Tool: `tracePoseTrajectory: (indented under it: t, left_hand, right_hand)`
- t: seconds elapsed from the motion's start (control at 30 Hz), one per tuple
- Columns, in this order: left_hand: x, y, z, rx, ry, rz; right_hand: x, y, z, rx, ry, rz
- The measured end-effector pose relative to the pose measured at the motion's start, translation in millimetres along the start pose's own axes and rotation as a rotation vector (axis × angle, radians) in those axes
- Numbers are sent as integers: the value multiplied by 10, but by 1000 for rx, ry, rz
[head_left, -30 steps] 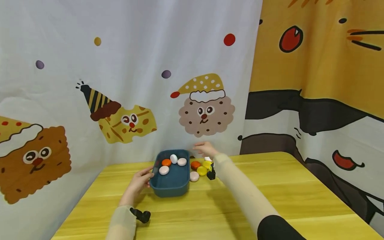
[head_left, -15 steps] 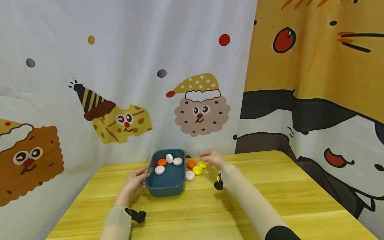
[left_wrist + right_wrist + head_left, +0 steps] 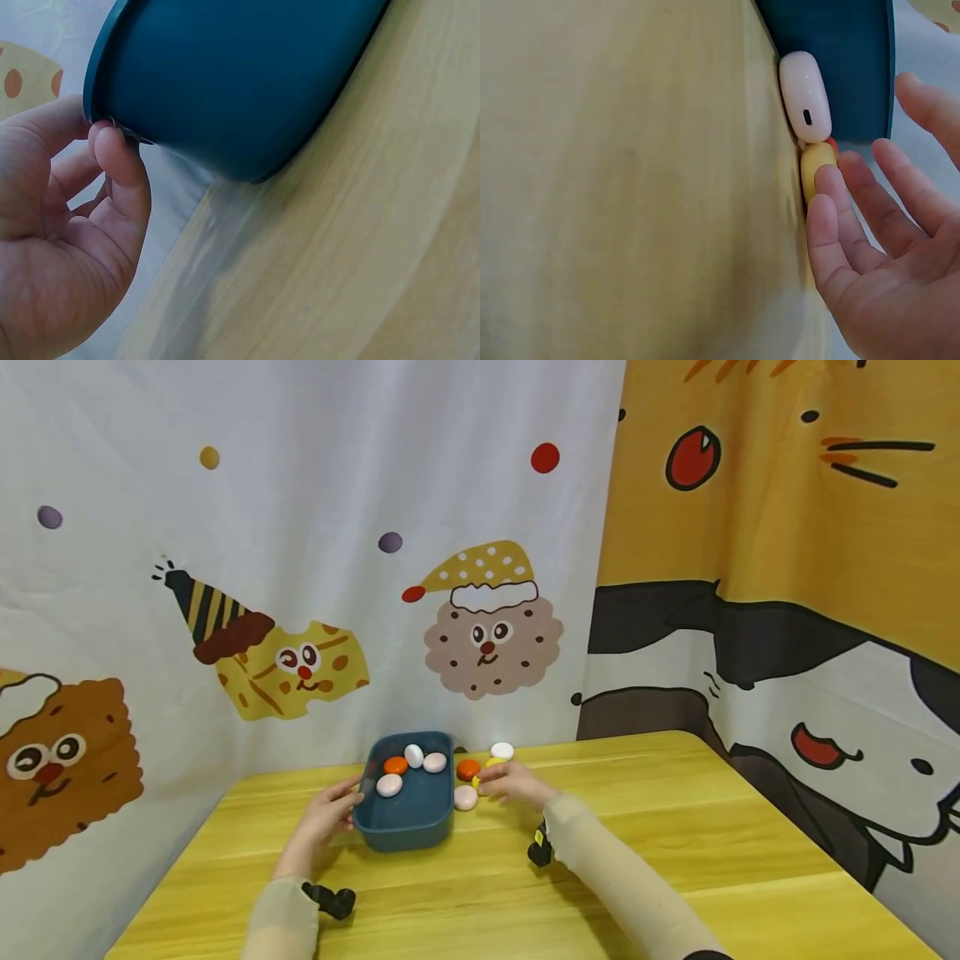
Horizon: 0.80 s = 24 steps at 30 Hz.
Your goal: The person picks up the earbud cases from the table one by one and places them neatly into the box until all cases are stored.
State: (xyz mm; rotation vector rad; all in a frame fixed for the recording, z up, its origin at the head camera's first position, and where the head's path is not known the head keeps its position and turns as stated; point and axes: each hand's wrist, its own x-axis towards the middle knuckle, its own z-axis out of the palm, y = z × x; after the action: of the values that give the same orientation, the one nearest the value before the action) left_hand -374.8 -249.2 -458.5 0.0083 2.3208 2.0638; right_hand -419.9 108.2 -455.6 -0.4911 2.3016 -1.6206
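Note:
A dark blue bin stands on the table with several smooth, pebble-like rounded pieces inside, among them an orange one and a pale pink one. My left hand pinches the bin's left rim between thumb and finger. To the right of the bin my right hand holds nothing; its relaxed fingers reach over a yellow piece, partly hidden by the fingertips. A pale pink piece with a small black slot lies against the bin's right wall, and beside it are an orange piece and a white piece.
The wooden table extends to the right and toward me. A printed cartoon curtain hangs right behind its back edge. Both wrists carry small black cameras.
My right hand has come back toward me and lower, from behind the loose pieces to over the yellow ones, uncovering the white piece. My left hand stays on the bin. The head view has turned right.

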Motion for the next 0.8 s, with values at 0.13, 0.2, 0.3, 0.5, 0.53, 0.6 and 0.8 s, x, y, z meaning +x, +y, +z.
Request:
tracePoseTrajectory:
  t: [0.13,0.2,0.3,0.5,0.53,0.6,0.8]
  left_hand:
    - [0,2,-40,-2,12,-10]
    - [-3,2,-56,-1,9,-11]
    - [-18,8,-62,1,6,-9]
    - [-33,6,-35,-8,13,-3]
    - [-35,6,-27,-8,12,2]
    - [-35,3,-17,-17,18,2]
    - [-13,-11,-14,-26,18,-7]
  right_hand:
    - [4,-2,49,11,-12,4]
    - [7,-4,72,12,-17,12]
    - [14,-3,103,2,-25,12]
    - [45,0,149,-24,-16,16]
    - [53,1,155,-31,-14,16]
    - [69,0,168,-52,-14,9]
    - [106,-23,198,-97,-30,15]
